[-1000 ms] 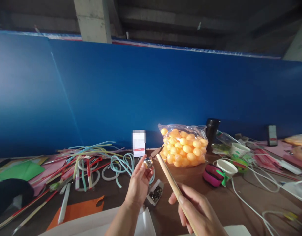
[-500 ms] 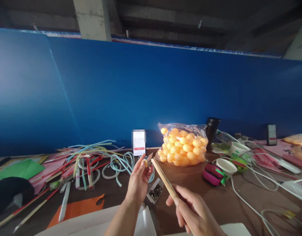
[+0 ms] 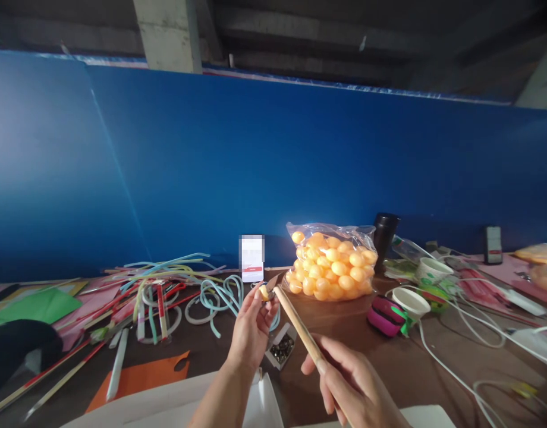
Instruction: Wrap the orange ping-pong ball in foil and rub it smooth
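Note:
My left hand [image 3: 252, 327] pinches a small pale-yellow rounded piece [image 3: 264, 292] with a dark, metallic-looking part beside it. Its exact kind is too small to make out. My right hand [image 3: 351, 380] is wrapped round a light wooden stick [image 3: 302, 333], held at a slant. The stick's upper end points towards my left fingertips, close to the small piece; I cannot tell whether they touch. Below and between the hands, a small open box [image 3: 281, 349] of dark shiny metal bits rests on the brown table [image 3: 336, 336].
A clear bag of orange balls [image 3: 331, 267] stands behind the hands, near a lit phone [image 3: 252, 261]. Coiled pale-blue tubing [image 3: 220, 300] and several sticks lie left. To the right are a black bottle [image 3: 384, 241], a magenta case [image 3: 384, 316], a paper cup [image 3: 411, 303] and white cables [image 3: 452, 377].
The small piece has turned slightly in my left fingertips, so more of its pale-yellow side shows. My right hand and the stick have hardly moved.

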A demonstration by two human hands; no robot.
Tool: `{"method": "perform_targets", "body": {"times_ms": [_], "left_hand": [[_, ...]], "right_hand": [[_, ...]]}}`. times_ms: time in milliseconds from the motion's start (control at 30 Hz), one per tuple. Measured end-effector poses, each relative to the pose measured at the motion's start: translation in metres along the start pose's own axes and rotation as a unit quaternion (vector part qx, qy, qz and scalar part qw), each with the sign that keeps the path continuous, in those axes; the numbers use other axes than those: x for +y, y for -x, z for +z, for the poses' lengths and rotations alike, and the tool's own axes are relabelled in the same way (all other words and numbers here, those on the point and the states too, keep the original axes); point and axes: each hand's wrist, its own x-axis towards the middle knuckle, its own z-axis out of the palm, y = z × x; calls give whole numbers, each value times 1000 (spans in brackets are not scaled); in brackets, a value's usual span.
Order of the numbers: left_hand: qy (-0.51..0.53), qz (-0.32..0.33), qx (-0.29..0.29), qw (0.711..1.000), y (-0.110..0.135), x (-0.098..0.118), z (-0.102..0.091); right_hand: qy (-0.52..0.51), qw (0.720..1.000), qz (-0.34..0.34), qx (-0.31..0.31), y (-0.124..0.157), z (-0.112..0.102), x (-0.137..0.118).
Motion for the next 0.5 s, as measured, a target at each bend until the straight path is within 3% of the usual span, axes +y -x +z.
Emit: {"method": "perform_targets", "body": {"times_ms": [500], "left_hand": [[54, -43, 69, 995, -3, 2, 0]], "right_hand": [[-1, 1000, -2, -2, 2, 0, 0]]}}
